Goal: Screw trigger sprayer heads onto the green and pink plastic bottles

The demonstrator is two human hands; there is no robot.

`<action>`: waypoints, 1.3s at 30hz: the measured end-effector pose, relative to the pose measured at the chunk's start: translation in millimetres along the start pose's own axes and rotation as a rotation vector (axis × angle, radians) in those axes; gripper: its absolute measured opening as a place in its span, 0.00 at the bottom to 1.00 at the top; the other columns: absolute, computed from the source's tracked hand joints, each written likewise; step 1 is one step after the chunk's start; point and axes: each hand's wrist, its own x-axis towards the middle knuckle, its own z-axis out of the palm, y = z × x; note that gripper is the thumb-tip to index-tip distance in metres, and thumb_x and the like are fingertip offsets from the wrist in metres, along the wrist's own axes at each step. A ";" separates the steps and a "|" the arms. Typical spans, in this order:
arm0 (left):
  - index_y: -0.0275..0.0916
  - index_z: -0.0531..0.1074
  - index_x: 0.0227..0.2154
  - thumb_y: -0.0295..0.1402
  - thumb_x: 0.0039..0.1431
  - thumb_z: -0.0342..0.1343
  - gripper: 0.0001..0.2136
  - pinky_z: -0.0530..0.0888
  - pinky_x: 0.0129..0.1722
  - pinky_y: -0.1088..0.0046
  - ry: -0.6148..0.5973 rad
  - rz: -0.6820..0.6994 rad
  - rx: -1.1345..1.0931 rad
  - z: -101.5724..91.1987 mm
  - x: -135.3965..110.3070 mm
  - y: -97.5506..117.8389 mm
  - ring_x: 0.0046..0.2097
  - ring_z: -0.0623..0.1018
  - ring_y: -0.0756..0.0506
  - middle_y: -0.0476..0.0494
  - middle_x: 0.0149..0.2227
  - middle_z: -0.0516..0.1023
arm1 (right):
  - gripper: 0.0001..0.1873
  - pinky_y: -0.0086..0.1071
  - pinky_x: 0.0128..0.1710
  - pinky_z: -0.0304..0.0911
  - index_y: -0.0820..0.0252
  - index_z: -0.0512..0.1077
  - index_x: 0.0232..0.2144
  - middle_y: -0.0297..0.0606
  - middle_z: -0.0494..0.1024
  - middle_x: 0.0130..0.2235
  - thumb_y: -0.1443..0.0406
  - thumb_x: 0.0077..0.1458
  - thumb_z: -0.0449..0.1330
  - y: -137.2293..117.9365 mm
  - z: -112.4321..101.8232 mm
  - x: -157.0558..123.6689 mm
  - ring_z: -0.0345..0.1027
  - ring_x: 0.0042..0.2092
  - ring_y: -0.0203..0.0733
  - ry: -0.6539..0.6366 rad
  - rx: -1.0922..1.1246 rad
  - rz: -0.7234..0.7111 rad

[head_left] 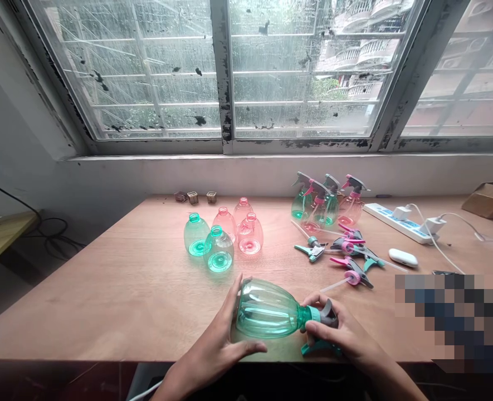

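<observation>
A clear green spray bottle lies on its side at the near edge of the wooden table. My left hand cups the bottle's base, thumb and fingers wrapped round it. My right hand grips the grey and teal trigger head at the bottle's neck. Behind them stand several open bottles without heads, green ones and pink ones. Loose trigger heads with dip tubes lie to the right.
Several finished spray bottles stand at the back right near the wall. A white power strip with plugs and cables, a white case and a cardboard box lie at the right. Three small cubes sit by the wall.
</observation>
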 end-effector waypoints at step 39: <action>0.64 0.43 0.78 0.36 0.57 0.77 0.57 0.62 0.76 0.55 0.020 0.104 -0.066 3.7 1.1 -10.8 0.79 0.56 0.33 0.46 0.81 0.50 | 0.27 0.35 0.37 0.73 0.58 0.71 0.44 0.34 0.84 0.29 0.49 0.55 0.77 5.8 -1.0 -0.1 0.78 0.32 0.43 -0.034 0.015 0.027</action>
